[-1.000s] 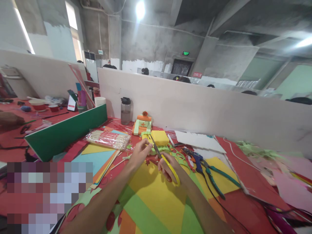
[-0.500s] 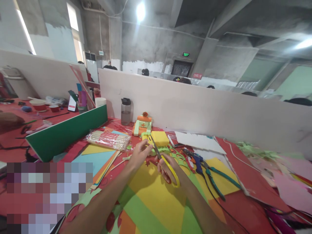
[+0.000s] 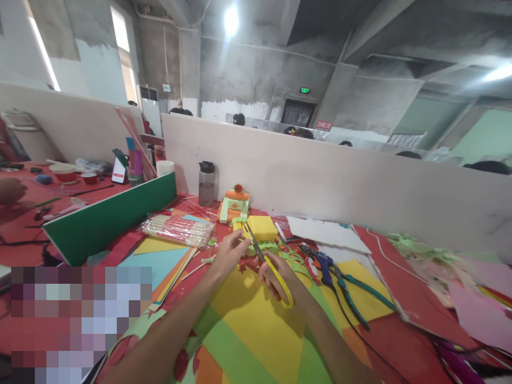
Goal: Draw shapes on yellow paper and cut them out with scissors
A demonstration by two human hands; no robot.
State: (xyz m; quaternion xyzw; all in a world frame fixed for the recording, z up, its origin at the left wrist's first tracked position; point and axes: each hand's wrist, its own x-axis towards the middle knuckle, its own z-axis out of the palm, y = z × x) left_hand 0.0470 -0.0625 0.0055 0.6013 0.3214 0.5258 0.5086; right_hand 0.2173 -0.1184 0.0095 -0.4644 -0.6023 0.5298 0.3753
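Note:
My right hand (image 3: 278, 274) is wrapped round the yellow handles of a pair of scissors (image 3: 260, 249), whose dark blades point forward and to the left. Beside the blades, the fingers of my left hand (image 3: 232, 250) are pinched together. Whatever they hold is too small to make out. A yellow block (image 3: 262, 228) sits just beyond the scissors. Behind it stands a small orange and pale green paper model (image 3: 234, 205) with a star on it. Sheets of yellow paper (image 3: 264, 314) and green paper lie under my hands.
A green board (image 3: 116, 216) and wrapped sticks (image 3: 178, 229) lie left, with a bottle (image 3: 207, 184) behind. To the right are a blue glue gun (image 3: 326, 266), teal-handled pliers (image 3: 354, 298) and pink paper (image 3: 484, 314). Another person's hand (image 3: 12, 191) shows far left.
The yellow scissor handles have drawn slightly closer together in my right hand. My left hand stays in nearly the same place. The other person's hand at far left has shifted.

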